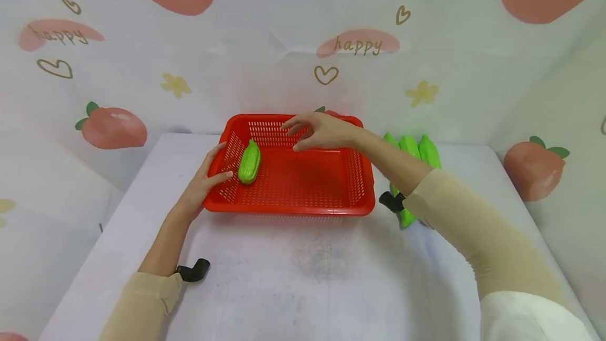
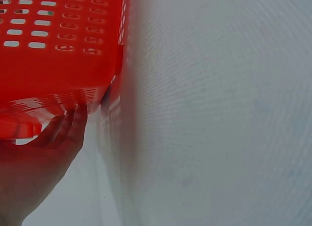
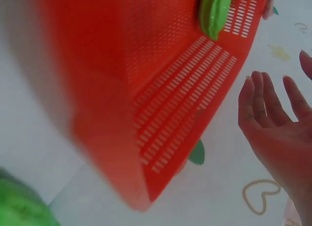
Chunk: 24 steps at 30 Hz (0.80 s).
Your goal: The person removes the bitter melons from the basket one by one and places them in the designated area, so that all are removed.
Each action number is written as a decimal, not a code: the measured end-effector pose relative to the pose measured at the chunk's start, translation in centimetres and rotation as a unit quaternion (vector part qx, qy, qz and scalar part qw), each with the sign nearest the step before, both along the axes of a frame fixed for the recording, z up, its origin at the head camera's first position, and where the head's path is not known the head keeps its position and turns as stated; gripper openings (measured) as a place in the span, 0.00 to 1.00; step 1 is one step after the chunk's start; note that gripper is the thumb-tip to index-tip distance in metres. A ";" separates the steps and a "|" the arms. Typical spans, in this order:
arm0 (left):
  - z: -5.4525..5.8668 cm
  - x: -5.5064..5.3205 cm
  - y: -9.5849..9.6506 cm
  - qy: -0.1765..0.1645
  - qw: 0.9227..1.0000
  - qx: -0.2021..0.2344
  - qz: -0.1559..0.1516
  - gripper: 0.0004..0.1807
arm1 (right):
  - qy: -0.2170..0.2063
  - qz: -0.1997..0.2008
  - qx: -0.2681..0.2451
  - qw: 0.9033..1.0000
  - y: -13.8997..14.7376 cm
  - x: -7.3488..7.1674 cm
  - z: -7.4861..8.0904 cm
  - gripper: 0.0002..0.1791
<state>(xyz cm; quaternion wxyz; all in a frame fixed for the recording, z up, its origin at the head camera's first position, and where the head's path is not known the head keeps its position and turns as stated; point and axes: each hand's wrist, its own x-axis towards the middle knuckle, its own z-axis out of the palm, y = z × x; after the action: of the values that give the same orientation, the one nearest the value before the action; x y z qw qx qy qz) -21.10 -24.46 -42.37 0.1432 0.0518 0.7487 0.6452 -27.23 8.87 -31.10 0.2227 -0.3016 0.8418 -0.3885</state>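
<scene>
A red plastic basket [image 1: 289,208] with slotted walls stands on the table. My left hand [image 1: 201,188] grips its left rim, thumb over the inside and fingers along the outer wall; those fingers also show in the left wrist view. One glossy green ridged vegetable-like piece [image 1: 249,162] lies inside, against the basket's left wall. My right hand [image 1: 324,131] hovers over the back of the basket, its fingers loosely bent and spread, with nothing between them. In the right wrist view this hand [image 3: 280,119] is apart from the basket wall.
Several more green pieces [image 1: 430,151] lie on the table right of the basket, partly hidden by my right forearm. The white table [image 1: 284,278] meets a fruit-patterned cloth [image 1: 265,62] behind the basket. A black wrist camera mount [image 1: 194,270] juts from my left sleeve.
</scene>
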 end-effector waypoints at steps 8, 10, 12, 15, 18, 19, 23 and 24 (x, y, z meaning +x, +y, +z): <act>-0.2 0.1 -0.1 -0.002 1.000 -0.002 0.002 0.38 | 0.002 0.004 -0.019 1.000 -2.0 -1.2 -0.5 0.27; -0.2 0.0 -0.1 0.000 1.000 -0.002 0.001 0.38 | 0.004 0.004 -0.017 1.000 -2.4 -1.5 -0.8 0.27; -0.3 0.0 -0.2 0.005 1.000 -0.003 0.000 0.37 | 0.006 0.004 -0.016 1.000 -2.8 -2.0 -1.1 0.27; -0.3 0.0 -0.2 0.012 1.000 0.000 -0.002 0.37 | 0.007 0.002 -0.020 1.000 -3.3 -2.5 -1.4 0.28; -0.4 0.0 -0.2 0.013 1.000 0.003 -0.003 0.37 | -0.005 0.011 -0.024 1.000 -3.7 -2.9 -1.8 0.29; -0.5 0.0 -0.1 0.012 1.000 0.003 -0.002 0.37 | -0.012 0.014 -0.024 1.000 -3.8 -3.1 -2.0 0.30; -0.5 -0.2 -0.1 0.011 1.000 -0.001 0.002 0.37 | -0.036 0.017 -0.023 0.999 -4.3 -3.6 -2.7 0.34; -0.5 -0.3 0.0 0.012 1.000 -0.001 0.001 0.37 | -0.039 0.011 -0.023 0.999 -4.4 -3.7 -2.8 0.35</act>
<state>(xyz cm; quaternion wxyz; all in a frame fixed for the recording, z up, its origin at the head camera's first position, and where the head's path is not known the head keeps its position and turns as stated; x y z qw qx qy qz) -21.38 -24.50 -42.86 0.1331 0.0586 0.7509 0.6442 -30.91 4.51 -33.92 0.2528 -0.3009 0.8198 -0.4166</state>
